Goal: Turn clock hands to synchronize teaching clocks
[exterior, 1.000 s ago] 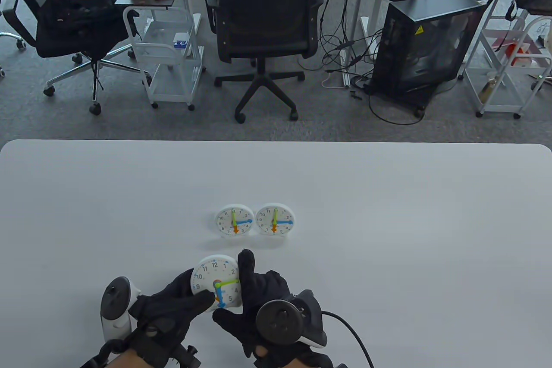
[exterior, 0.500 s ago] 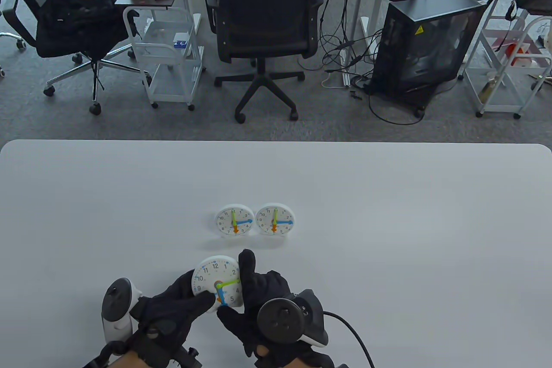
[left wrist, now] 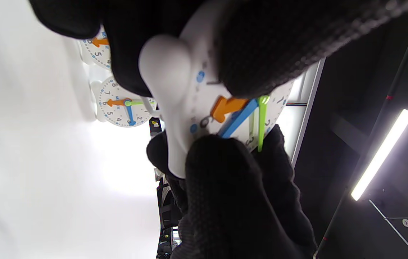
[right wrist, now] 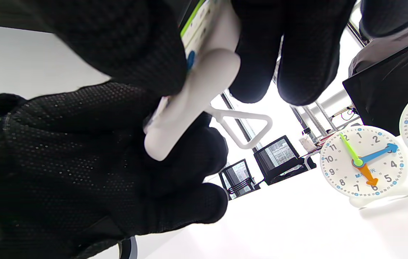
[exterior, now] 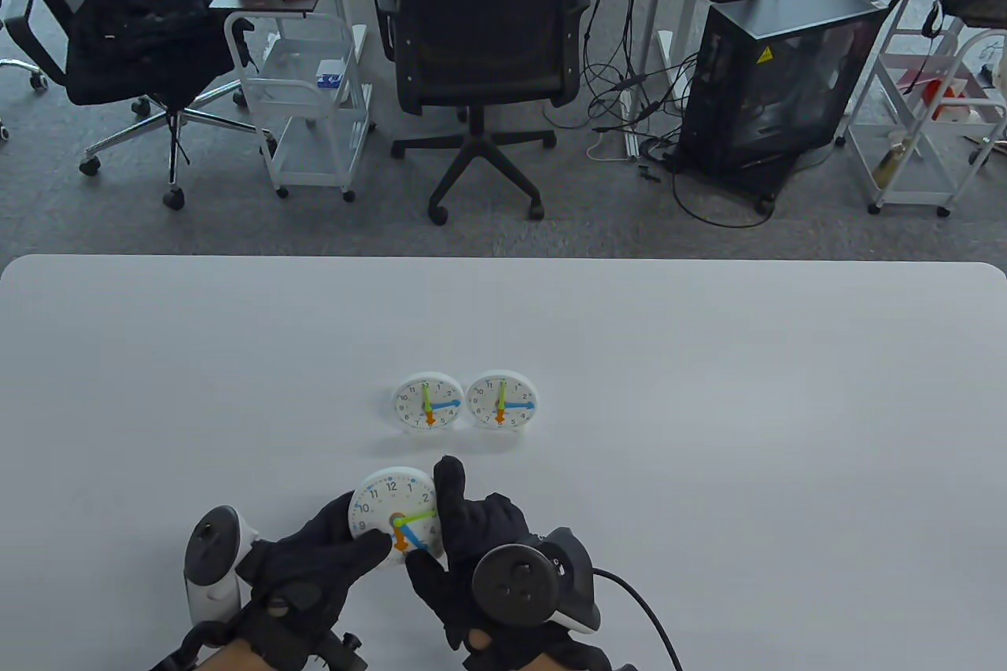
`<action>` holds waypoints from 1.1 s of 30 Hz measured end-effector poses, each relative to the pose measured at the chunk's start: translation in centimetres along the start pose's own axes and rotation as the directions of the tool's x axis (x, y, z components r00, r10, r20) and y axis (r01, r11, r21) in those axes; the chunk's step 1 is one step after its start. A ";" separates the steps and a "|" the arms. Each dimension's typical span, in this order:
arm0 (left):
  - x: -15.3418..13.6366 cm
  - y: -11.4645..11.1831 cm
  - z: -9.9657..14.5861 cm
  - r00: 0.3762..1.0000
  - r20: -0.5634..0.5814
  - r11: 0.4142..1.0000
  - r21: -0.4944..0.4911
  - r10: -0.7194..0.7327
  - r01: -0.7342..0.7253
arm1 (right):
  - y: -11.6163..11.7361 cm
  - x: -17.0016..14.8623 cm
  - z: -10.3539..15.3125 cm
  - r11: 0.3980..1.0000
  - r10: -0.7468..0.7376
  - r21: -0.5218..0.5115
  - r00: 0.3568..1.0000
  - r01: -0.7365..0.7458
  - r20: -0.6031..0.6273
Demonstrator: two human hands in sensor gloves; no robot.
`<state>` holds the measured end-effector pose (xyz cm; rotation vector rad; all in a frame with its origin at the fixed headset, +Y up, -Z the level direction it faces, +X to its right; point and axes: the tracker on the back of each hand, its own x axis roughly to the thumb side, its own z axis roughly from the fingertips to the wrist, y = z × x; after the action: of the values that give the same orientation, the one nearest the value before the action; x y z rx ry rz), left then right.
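I hold a white teaching clock (exterior: 391,502) tilted up off the table between both hands. My left hand (exterior: 319,557) grips its left edge, thumb on the face. My right hand (exterior: 456,537) grips its right edge, index finger (exterior: 450,484) up along the rim, thumb on the blue hand (exterior: 417,543). Its green hand (exterior: 417,516) points toward 3, its orange hand (exterior: 400,539) down. It also shows in the left wrist view (left wrist: 204,104) and the right wrist view (right wrist: 189,108). Two more clocks stand upright behind: left one (exterior: 429,402), right one (exterior: 502,400), both green at 12, blue at 3, orange at 6.
The white table (exterior: 708,388) stretches wide around the clocks. Beyond its far edge are office chairs (exterior: 480,18), a white cart (exterior: 311,89) and a black computer case (exterior: 775,73). A cable (exterior: 641,608) trails from my right tracker across the table.
The held clock's blue hand has turned counterclockwise from near 6 toward 4 to 5 under my right thumb, uncovering the orange hand. The hands and the clock have barely shifted.
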<state>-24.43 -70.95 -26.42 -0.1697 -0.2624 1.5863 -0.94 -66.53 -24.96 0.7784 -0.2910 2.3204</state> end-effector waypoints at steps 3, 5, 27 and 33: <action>-0.1 0.0 -0.1 1.000 -0.001 1.000 -0.003 -0.001 0.001 | -0.1 0.0 0.0 1.000 -0.006 -0.010 1.000 0.006 0.001; -0.1 0.0 0.0 1.000 -0.003 1.000 -0.003 0.002 -0.002 | -0.1 0.0 0.0 1.000 -0.007 -0.018 1.000 0.007 0.002; -0.1 -0.2 -0.1 1.000 -0.006 0.999 -0.033 0.014 -0.014 | -0.8 -0.2 0.2 0.995 -0.011 -0.096 1.000 0.013 0.020; -0.2 -0.3 -0.2 1.000 -0.004 0.999 -0.044 0.014 -0.015 | -1.0 -0.2 0.2 0.993 -0.005 -0.118 1.000 0.008 0.027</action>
<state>-24.13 -71.09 -26.51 -0.2092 -0.2938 1.5951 -0.07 -65.96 -24.88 0.7510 -0.4328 2.2654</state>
